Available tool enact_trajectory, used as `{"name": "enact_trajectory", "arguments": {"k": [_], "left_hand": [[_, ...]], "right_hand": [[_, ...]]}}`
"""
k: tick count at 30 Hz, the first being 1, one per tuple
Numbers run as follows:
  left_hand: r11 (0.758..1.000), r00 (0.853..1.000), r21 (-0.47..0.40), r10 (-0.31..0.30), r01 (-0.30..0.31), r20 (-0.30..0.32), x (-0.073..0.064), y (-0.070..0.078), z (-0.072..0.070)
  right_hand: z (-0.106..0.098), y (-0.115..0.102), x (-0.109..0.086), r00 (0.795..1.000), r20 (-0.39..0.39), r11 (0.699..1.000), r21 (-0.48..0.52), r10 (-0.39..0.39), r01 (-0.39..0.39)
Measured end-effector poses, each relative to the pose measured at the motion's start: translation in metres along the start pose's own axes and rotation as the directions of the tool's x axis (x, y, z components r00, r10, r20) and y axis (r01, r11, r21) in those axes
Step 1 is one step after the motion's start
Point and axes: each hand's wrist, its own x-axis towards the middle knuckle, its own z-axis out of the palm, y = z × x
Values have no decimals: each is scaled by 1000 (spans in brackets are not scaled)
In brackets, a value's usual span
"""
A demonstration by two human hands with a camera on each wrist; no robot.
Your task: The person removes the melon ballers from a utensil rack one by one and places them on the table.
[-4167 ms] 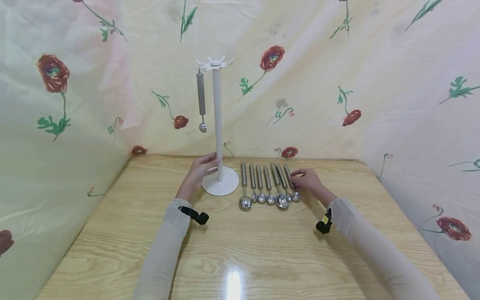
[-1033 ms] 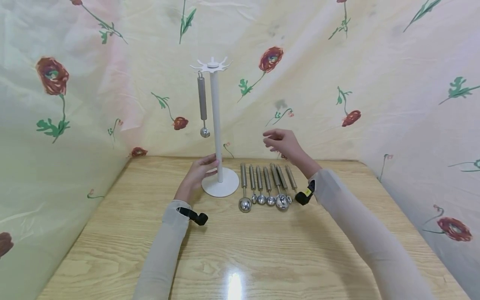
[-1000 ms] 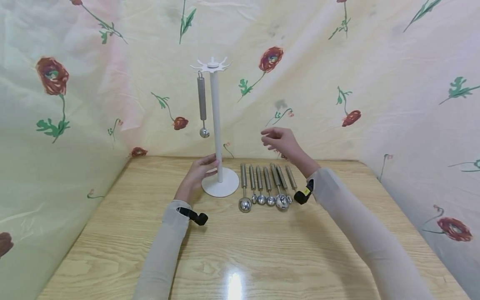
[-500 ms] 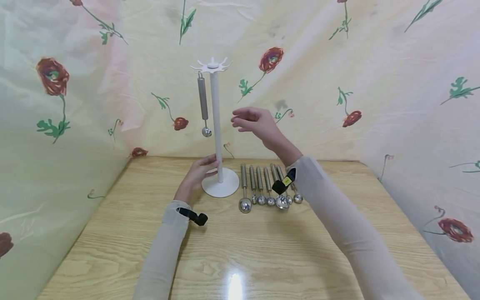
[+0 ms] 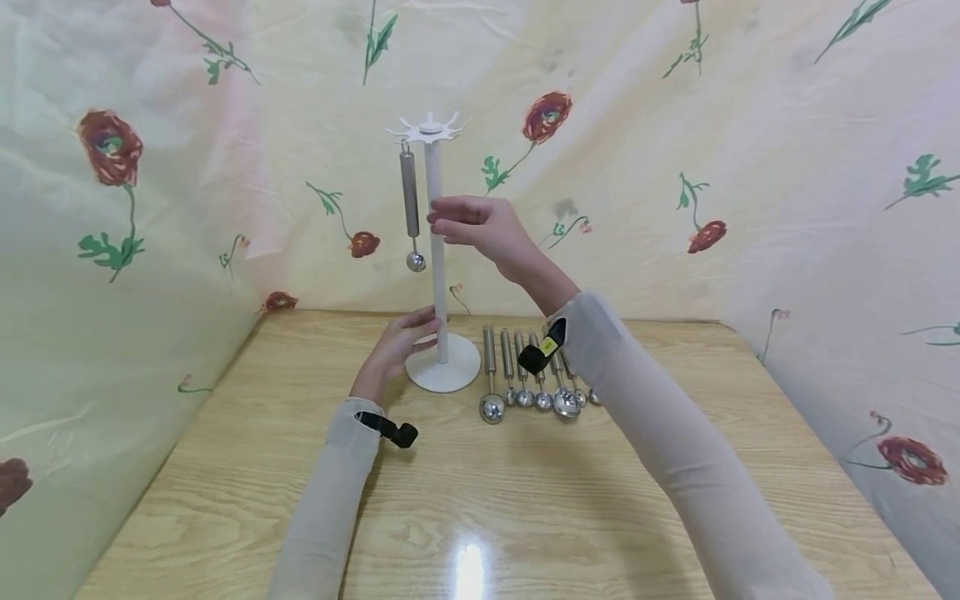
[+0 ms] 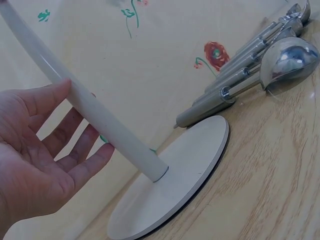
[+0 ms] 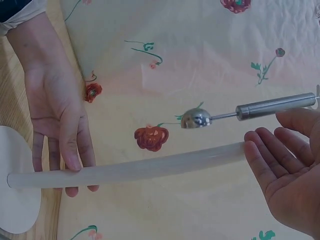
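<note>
A white utensil stand [image 5: 437,267] with a ring of hooks on top stands upright on its round base. My left hand [image 5: 401,340] holds its pole low down, thumb on one side and fingers behind, as the right wrist view confirms. From a hook on the left hangs a steel melon baller [image 5: 410,196], bowl down. My right hand [image 5: 480,229] is raised beside the upper pole, fingers loosely bent and holding nothing. In the right wrist view its thumb lies close to the handle of the melon baller [image 7: 275,106]; whether they touch I cannot tell.
Several steel scoops and ballers [image 5: 491,408] lie in a row on the wooden table [image 5: 420,500], right of the base, partly hidden by my right forearm. A flowered cloth [image 5: 622,167] hangs behind and at both sides.
My right hand has left the rightmost tool on the table and moved up and left to the pole. The hanging melon baller sways slightly. My left hand keeps its place.
</note>
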Motion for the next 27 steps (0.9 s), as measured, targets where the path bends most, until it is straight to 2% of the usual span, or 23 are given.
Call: {"name": "enact_trajectory", "arguments": {"k": [13, 20, 27], "left_hand": [[1000, 1000, 20, 14, -14, -1, 1, 0, 2], [1000, 1000, 23, 13, -13, 1, 1, -1, 1], [1000, 1000, 17, 16, -16, -6, 1, -1, 0]], "right_hand": [[11, -7, 12, 1000, -8, 998, 57, 15, -15], [15, -9, 17, 999, -18, 998, 57, 37, -36], [21, -8, 19, 1000, -15, 999, 50, 17, -16]]}}
